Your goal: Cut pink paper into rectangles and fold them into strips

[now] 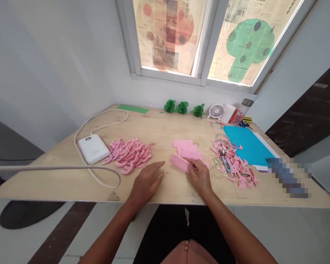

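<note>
My right hand (200, 176) pinches a pink paper strip (179, 162) by its right end, just above the wooden table (165, 128). Directly behind it lies a loose stack of pink paper pieces (189, 147), partly covered by the hand. My left hand (147, 180) hovers over or rests on the tabletop with its fingers apart and nothing in them. To its left is a heap of curved pink paper cutouts (132, 152). Right of my right hand, scissors (226, 163) lie on a spread of pink paper scraps (240, 170).
A white power bank (93, 148) with a looping white cable (79, 137) is at the left. Along the back are a green strip (133, 109), three green paper flowers (182, 107), a small fan (216, 110) and a bottle (242, 112). A blue folder (249, 145) lies right.
</note>
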Motion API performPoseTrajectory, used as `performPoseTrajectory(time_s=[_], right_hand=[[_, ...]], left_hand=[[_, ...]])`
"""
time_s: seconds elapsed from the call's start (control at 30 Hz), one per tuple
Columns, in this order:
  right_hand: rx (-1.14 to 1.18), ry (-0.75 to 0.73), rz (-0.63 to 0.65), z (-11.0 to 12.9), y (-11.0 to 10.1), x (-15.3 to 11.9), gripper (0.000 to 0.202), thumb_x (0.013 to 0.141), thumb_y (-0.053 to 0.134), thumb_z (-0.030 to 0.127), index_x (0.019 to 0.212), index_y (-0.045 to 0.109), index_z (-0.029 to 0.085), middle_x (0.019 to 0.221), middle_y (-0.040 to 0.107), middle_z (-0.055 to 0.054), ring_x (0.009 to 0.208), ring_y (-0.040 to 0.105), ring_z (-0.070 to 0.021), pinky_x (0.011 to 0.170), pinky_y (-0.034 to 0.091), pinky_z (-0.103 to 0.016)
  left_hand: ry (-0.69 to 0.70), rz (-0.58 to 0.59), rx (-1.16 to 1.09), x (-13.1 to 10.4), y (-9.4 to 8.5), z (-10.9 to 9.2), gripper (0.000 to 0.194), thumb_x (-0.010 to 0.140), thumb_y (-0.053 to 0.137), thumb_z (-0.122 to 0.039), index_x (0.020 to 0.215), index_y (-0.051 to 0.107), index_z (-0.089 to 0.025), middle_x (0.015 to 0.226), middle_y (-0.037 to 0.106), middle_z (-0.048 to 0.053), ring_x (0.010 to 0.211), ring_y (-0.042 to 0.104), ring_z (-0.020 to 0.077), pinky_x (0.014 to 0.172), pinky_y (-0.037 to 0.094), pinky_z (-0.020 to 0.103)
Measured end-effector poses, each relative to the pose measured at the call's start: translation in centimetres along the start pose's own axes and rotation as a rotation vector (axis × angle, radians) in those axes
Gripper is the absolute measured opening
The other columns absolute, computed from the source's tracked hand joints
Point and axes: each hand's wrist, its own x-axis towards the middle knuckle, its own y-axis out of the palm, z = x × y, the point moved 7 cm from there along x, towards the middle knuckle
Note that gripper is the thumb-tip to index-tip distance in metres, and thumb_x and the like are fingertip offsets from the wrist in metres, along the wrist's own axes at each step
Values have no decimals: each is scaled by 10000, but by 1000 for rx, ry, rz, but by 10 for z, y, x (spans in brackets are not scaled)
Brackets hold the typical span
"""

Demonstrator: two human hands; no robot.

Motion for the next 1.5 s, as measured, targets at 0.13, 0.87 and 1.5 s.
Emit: performPoseTrajectory(time_s=[0.13, 0.87, 1.5], right_hand=[[38, 60, -60, -9, -9, 24, 293, 818, 508, 202, 1050, 686, 208, 824, 679, -42, 767, 628, -185, 739, 487, -309], [204, 220, -246, -54, -11, 58, 283, 798, 536, 247, 1030, 684, 180, 854, 681, -48, 787, 626, -178, 766, 496, -303], [66, 43, -80, -34, -8, 65, 272, 920, 462, 318, 796, 683, 218, 960, 685, -75, 947, 600, -216, 849, 406, -364]], left_hand=[[-119, 50, -313, 60, 36, -1, 453, 791, 586, -309, 1228, 567, -194, 1172, 668, 87, 1055, 633, 229, 919, 515, 421], [-357, -103, -870, 126, 99, 25, 411, 630, 700, -266, 1020, 621, -165, 722, 617, -18, 648, 608, 109, 616, 524, 235], [-368, -112, -992, 127, 90, 21, 181, 598, 731, -248, 710, 615, -165, 642, 614, -21, 570, 566, 99, 603, 484, 237]])
